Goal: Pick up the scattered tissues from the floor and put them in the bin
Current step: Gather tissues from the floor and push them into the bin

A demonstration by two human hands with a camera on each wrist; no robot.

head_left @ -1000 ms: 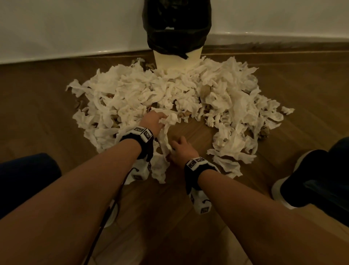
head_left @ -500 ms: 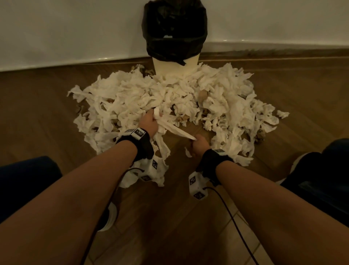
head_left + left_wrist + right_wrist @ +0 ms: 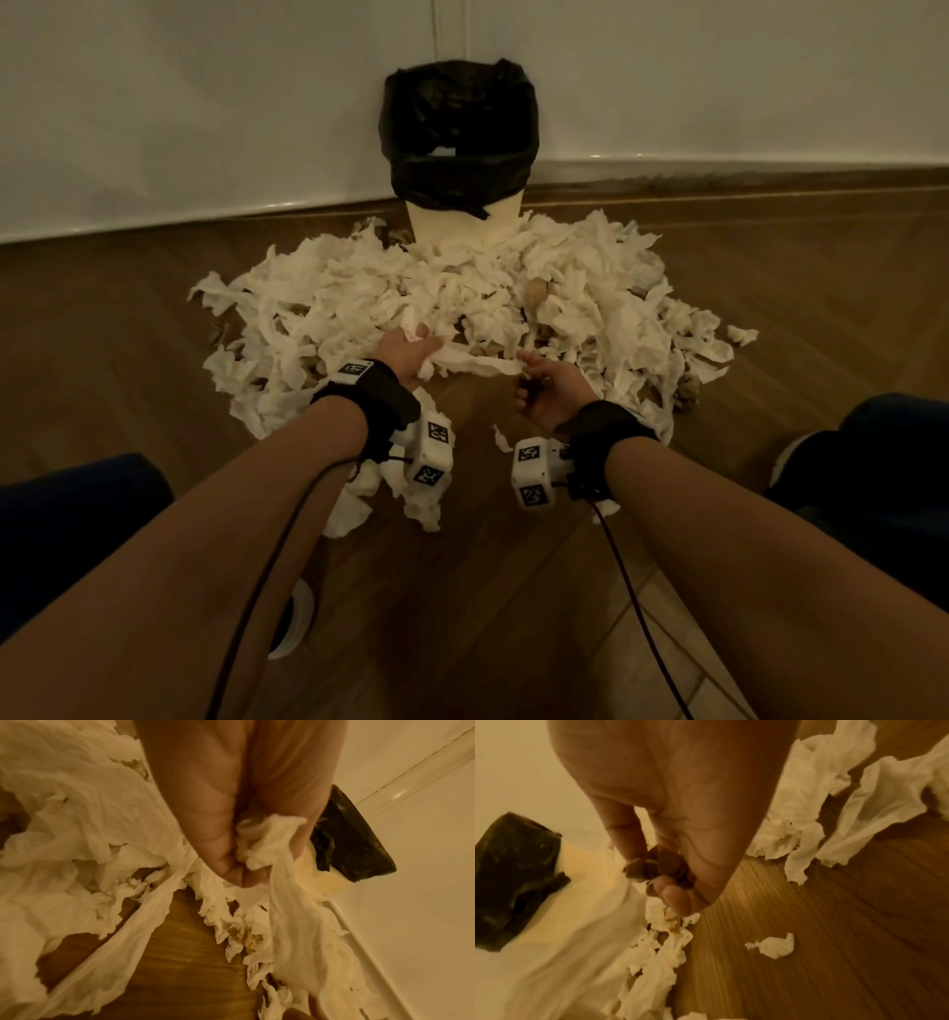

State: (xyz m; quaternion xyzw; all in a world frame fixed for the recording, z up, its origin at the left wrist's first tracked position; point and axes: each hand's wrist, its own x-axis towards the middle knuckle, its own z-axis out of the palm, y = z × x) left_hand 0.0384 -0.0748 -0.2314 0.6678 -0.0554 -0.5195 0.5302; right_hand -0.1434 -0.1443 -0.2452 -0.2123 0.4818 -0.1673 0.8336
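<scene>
A big pile of white tissues (image 3: 590, 298) lies on the wooden floor round the foot of the bin (image 3: 459, 154), a white bin with a black liner that stands against the wall. My left hand (image 3: 411, 354) grips a bunch of tissues (image 3: 267, 833) at the pile's near edge, fingers curled round it. A long tissue strip (image 3: 477, 365) stretches from that hand to my right hand (image 3: 539, 395). The right hand's curled fingers hold a small brown crumpled wad (image 3: 659, 864). The bin (image 3: 513, 872) shows behind it.
My dark blue knees flank the scene at the left (image 3: 77, 514) and right (image 3: 883, 462), and a white shoe (image 3: 295, 622) is under my left arm. A small tissue scrap (image 3: 775, 945) lies alone on bare floor. Brown wads sit among the pile.
Both hands have risen off the floor toward the bin. The left has gathered more tissue, a strip now spans between the hands, and the right hand has turned palm-up.
</scene>
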